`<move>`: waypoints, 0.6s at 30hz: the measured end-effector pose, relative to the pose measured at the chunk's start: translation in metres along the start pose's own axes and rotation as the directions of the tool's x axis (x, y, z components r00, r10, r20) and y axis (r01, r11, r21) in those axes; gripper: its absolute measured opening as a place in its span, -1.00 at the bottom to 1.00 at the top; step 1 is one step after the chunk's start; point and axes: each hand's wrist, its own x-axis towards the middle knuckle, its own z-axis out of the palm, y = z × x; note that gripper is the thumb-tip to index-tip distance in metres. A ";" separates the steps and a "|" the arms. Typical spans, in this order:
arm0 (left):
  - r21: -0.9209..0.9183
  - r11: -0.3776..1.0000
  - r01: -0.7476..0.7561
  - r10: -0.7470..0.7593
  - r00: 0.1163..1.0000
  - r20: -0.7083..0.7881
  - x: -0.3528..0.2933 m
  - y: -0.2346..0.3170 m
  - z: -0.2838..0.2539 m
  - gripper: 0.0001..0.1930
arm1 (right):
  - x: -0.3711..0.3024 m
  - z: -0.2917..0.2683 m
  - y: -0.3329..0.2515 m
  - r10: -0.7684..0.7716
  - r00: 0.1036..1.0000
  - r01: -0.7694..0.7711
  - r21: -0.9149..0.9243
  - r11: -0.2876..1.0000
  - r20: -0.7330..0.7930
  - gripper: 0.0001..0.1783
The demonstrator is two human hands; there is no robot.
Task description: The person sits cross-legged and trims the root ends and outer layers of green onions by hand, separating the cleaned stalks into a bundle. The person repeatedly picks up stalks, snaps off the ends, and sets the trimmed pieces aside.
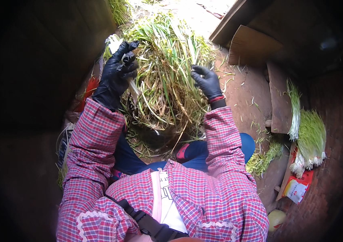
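A large heap of long, thin green and straw-coloured stalks (pixel 167 64), like chives or garlic greens, lies in front of me. My left hand (pixel 117 74), in a black glove, is closed around a few pale stalks (pixel 133 86) at the heap's left edge. Their white lower ends stick out below the palm. Over the right side of the heap is my right hand (pixel 207 82), also gloved in black. Its thumb and fingers are pinched together against the greens, and whatever lies between the fingertips is too small to make out.
To the right, tied bundles of green stalks with white ends (pixel 310 139) lie beside a red and white packet (pixel 298 187). Cardboard pieces (pixel 252 46) stand farther off. Loose trimmings (pixel 266 159) litter the brown floor (pixel 240 97). A pale round object (pixel 276 219) sits at lower right.
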 end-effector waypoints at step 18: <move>0.127 0.985 0.120 -0.120 0.993 -0.009 0.001 -0.025 0.001 -0.70 | -0.044 -0.021 0.012 0.017 1.000 -0.010 -0.270 0.963 0.022 -0.76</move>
